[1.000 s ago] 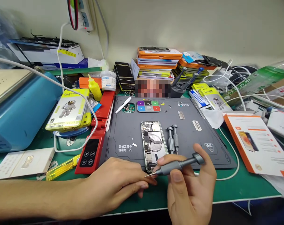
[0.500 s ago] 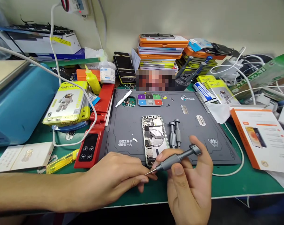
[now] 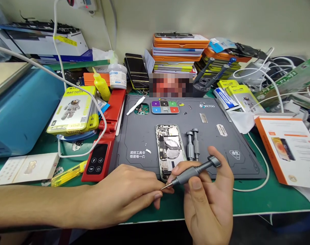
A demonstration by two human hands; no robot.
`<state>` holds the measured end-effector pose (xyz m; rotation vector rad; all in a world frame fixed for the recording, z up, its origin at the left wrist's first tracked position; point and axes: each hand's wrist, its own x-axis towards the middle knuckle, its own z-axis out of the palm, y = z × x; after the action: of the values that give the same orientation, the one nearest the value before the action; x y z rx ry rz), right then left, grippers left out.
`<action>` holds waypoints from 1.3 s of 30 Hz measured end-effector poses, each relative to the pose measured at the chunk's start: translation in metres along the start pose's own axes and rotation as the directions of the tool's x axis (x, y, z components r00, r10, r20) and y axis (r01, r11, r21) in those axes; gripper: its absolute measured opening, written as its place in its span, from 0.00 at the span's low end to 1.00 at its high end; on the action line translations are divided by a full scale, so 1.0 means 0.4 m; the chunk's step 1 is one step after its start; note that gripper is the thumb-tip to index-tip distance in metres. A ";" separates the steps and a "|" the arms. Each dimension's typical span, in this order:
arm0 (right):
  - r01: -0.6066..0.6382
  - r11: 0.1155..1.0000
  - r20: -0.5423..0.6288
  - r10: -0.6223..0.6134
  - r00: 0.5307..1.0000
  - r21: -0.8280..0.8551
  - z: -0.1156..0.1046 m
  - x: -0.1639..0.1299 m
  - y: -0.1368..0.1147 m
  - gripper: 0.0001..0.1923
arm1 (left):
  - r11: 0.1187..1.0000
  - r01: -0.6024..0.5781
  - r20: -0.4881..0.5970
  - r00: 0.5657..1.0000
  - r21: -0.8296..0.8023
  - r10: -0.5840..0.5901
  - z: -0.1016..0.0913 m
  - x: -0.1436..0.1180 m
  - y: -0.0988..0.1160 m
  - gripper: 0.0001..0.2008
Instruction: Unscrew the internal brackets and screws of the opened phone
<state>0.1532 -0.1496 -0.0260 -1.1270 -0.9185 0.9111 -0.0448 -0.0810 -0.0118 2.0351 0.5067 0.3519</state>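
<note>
We grip the grey precision screwdriver (image 3: 193,171) in our right hand (image 3: 208,200), its tip meeting our left hand's (image 3: 126,195) pinched fingertips (image 3: 158,195), just below the opened phone (image 3: 169,150) on the grey repair mat (image 3: 221,156).

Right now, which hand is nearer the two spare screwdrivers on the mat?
Right. The right hand sits just below the two spare screwdrivers; the left hand is farther left, past the opened phone.

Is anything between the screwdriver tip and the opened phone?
Yes. The left hand's fingertips sit right at the tip of the screwdriver held by the right hand, just in front of the phone's near end. Nothing else visible blocks it.
</note>
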 end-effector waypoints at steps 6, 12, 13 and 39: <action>0.028 1.000 -0.008 -0.028 1.000 -0.002 0.004 0.000 0.000 0.25 | 0.999 -0.025 0.021 0.999 0.030 0.025 -0.003 0.003 -0.003 0.12; 0.041 0.999 -0.004 -0.041 0.999 -0.004 0.007 -0.001 -0.003 0.25 | 0.997 -0.057 0.034 0.998 0.048 0.056 -0.004 0.002 -0.003 0.13; 0.041 0.999 -0.001 -0.041 0.999 -0.002 0.009 -0.001 -0.003 0.25 | 0.997 -0.059 0.028 0.998 0.048 0.057 -0.004 0.001 -0.004 0.14; -0.006 1.000 0.017 0.006 1.000 0.002 0.007 0.006 -0.002 0.24 | 0.996 -0.078 0.010 0.997 0.046 0.078 0.001 -0.001 -0.011 0.10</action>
<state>0.1514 -0.1468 -0.0242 -1.1219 -0.9287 0.9275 -0.0457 -0.0796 -0.0158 2.1046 0.4347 0.3815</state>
